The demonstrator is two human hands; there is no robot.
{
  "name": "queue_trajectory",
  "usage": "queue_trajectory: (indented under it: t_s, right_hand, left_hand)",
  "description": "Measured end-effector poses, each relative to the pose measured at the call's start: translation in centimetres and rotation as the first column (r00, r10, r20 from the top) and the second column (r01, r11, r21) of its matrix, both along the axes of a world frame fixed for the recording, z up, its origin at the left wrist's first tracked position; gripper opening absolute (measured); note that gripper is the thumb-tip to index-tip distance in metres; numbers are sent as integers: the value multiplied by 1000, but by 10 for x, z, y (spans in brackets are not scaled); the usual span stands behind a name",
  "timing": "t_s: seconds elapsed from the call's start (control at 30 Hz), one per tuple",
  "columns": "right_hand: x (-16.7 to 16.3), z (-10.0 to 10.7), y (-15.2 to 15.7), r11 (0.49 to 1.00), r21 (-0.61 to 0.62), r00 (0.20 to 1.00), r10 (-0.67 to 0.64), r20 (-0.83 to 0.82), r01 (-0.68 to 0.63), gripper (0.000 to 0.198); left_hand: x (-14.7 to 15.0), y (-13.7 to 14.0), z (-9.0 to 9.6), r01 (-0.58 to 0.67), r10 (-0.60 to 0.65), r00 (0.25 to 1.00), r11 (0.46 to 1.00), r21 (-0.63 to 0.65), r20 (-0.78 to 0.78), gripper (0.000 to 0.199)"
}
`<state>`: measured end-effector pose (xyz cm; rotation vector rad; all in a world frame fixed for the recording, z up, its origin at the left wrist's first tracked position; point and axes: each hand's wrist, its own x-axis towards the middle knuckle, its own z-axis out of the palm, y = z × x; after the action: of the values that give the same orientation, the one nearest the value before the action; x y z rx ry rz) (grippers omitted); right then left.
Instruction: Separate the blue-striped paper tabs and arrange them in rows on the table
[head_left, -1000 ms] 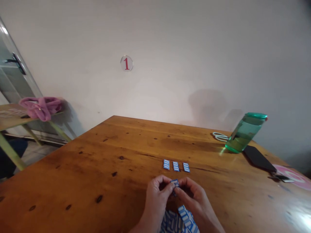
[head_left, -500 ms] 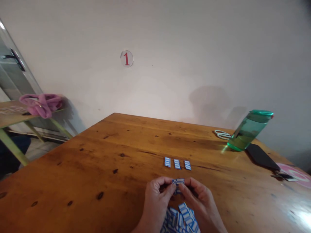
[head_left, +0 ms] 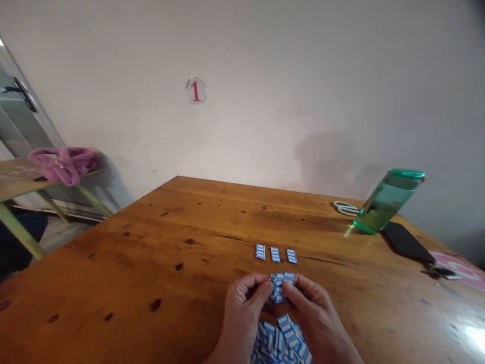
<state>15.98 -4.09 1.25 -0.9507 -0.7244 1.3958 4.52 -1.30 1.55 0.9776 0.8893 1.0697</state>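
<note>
Between my two hands are blue-and-white label stickers, small sheets with white boxes edged in blue. My left hand pinches their left side between thumb and forefinger. On the right side, my right hand grips them in the same way. Below and between my wrists lies a loose pile of similar label stickers, partly hidden by my hands. Just beyond my fingers, three small stacks or sheets of the labels sit in a row: a left one, a middle one and a right one.
On the wooden table, a green bottle stands at the right. By it lie a white cable, a black flat device, keys and a pink round mat. A pink fluffy item rests on a side table.
My fingers have spread slightly apart, and more of the held label stickers shows between them. The pile and the row of three have not visibly moved on the table.
</note>
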Motion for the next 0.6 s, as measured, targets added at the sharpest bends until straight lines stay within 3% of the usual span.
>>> queue_trajectory:
  t_s: [0.2, 0.33, 0.43, 0.6]
  right_hand:
    - [-2, -2, 2, 999, 36, 996, 17, -92, -13, 11]
    - [-2, -3, 2, 997, 35, 997, -61, -41, 62, 16]
    - [-2, -2, 1, 989, 42, 988, -144, 47, 142, 19]
    - [-2, -2, 0, 977, 66, 962, -212, 174, 203, 21]
  left_hand:
    - [1, -4, 0, -104, 98, 994, 985, 135, 45, 22]
    - [3, -5, 1, -28, 18, 998, 987, 158, 67, 10]
    - [3, -2, -1, 20, -25, 998, 996, 91, 53, 8]
    - [2, 0, -4, -1, 3, 999, 999, -41, 43, 14]
